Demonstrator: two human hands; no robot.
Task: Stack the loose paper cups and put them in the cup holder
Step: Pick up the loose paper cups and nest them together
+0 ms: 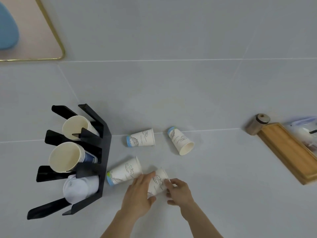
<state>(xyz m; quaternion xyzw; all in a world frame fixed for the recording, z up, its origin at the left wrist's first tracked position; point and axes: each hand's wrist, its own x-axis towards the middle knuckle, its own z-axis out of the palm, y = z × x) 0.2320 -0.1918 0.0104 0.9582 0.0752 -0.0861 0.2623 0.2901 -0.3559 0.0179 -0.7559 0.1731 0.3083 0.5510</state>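
One paper cup is gripped between left hand and right hand, fingers closed on it, near the worktop's front edge, right of the cup holder.

The cup holder looks like glossy black plastic. The loose cups are matt printed paper. The tray is smooth wood, and the floor is matt grey tile.

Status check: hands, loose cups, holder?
Both hands, left hand and right hand, on one paper cup. Three loose cups on their sides. Cup holder untouched, path clear.
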